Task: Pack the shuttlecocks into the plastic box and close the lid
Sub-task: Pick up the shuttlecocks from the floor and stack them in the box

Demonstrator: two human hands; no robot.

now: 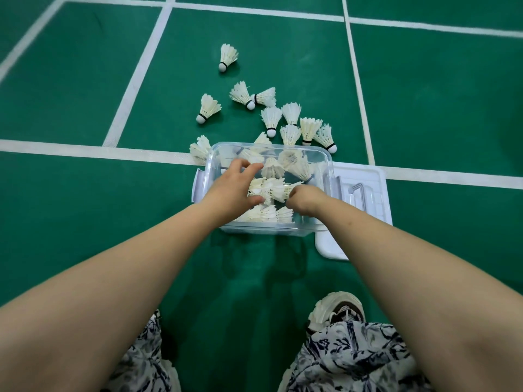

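Observation:
A clear plastic box [325,162] sits on the green court floor with several white shuttlecocks [273,168] inside. My left hand [232,188] reaches into it with fingers spread, touching the feathers but holding nothing. My right hand [304,199] is curled inside the box's right side, shut on a shuttlecock [280,190] that lies sideways. The white lid [365,190] lies flat on the floor, partly under the box's right side. More shuttlecocks [308,131] lie scattered beyond the box, the farthest [227,56] well back.
White court lines [93,151] cross the floor. One shuttlecock [199,149] rests against the box's far left corner. My patterned trousers [353,360] and a white shoe [336,309] fill the bottom edge.

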